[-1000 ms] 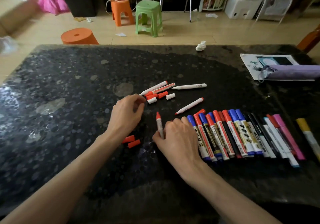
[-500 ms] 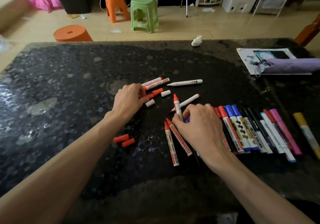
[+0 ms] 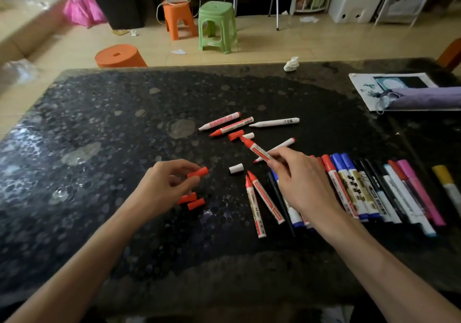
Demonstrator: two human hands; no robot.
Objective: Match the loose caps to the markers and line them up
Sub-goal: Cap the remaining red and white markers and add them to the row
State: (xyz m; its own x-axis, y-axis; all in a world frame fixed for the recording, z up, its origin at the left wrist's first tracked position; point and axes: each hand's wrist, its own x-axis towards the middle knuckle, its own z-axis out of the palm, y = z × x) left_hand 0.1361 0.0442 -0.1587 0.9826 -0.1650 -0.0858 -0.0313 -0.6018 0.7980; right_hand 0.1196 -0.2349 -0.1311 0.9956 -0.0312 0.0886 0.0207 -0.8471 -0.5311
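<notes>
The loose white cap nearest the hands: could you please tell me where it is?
In the head view the white cap lies mid-table between the left hand and right hand, beyond the tips of two red markers.

Single head view, close above table (image 3: 99, 148), facing forward and down.

blue marker (image 3: 295, 216) partly hidden, purple bundle (image 3: 424, 98) cropped

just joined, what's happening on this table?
A person is pairing caps with markers. The left hand pinches a red cap; the right hand holds a red marker with its tip bare. Two more red caps and a white cap lie loose; a row of capped markers sits to the right.
</notes>
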